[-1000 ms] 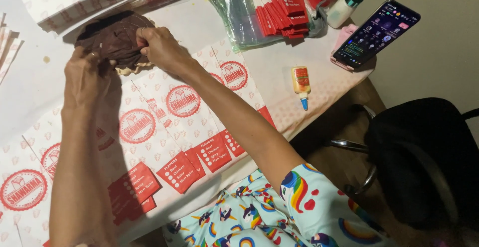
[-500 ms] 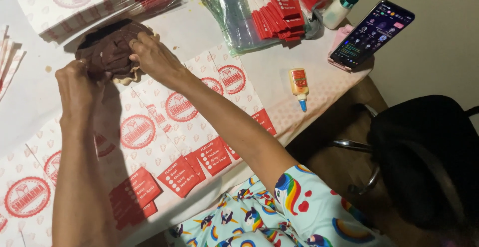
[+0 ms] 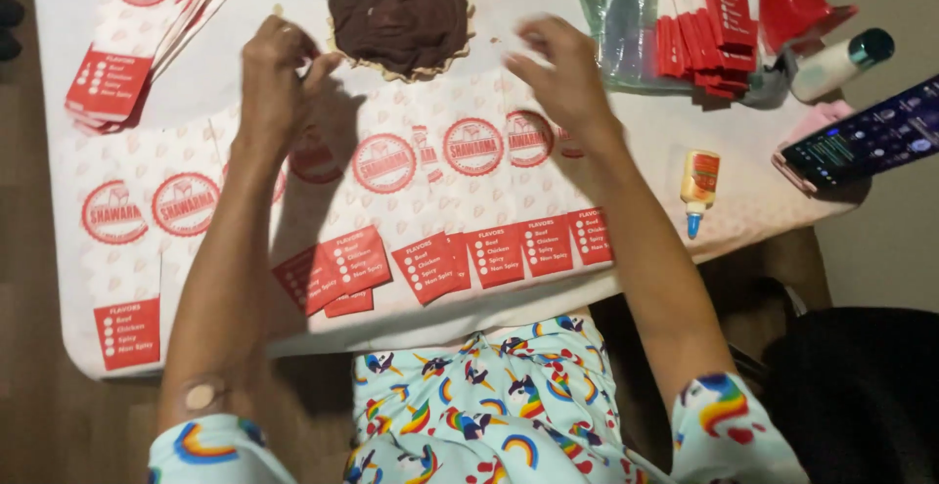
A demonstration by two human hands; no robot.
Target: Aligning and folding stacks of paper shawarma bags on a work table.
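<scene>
A dark brown round flat thing with a frilled pale edge (image 3: 401,17) lies on the table at the top centre. My left hand (image 3: 277,73) hovers just to its left, fingers bunched, holding nothing I can see. My right hand (image 3: 559,68) hangs to its right with the fingers spread, empty. Below both hands lies a row of overlapping white paper sleeves (image 3: 430,166) with red round marks and red tabs.
A stack of the same sleeves (image 3: 147,24) sits at the top left. A clear bag of more sleeves (image 3: 675,24) lies top right, beside a small bottle (image 3: 839,62). A glue bottle (image 3: 698,186) and a lit phone (image 3: 866,142) rest at the right edge; a dark chair (image 3: 861,396) stands lower right.
Both hands held the brown round thing up before. It now lies flat on the table and the hands have moved apart, off it.
</scene>
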